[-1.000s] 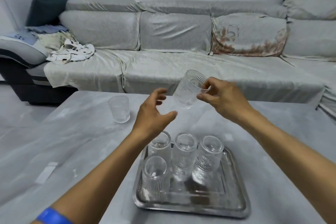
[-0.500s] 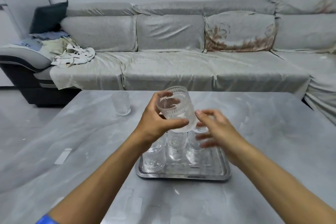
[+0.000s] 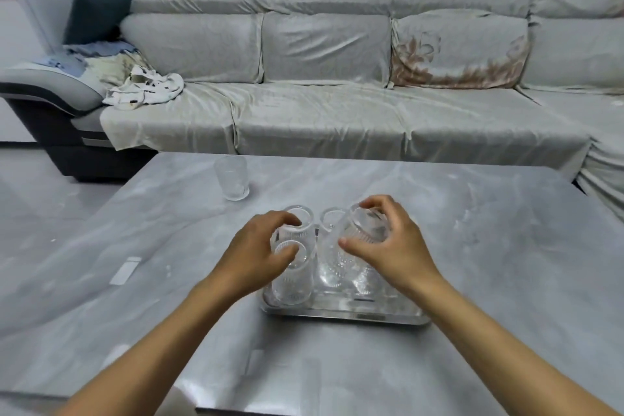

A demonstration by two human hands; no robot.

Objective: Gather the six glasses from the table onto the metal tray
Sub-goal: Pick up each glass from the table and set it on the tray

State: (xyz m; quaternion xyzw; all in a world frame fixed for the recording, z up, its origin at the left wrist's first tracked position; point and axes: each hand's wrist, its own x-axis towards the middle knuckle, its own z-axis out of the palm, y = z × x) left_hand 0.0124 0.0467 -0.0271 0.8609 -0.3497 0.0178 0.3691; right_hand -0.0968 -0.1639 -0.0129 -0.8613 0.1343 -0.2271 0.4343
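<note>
Glass (image 3: 366, 230) tilted | between right hand (image 3: 398, 253) fingers (image 3: 378, 204) | over tray (image 3: 344, 314)

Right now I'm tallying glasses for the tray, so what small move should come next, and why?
Probably lower the tilted glass in the right hand upright into the free spot at the right of the metal tray and let go. It hangs slanted over the glasses already there, while the left hand rests on the left pair. One lone glass remains on the table.
</note>
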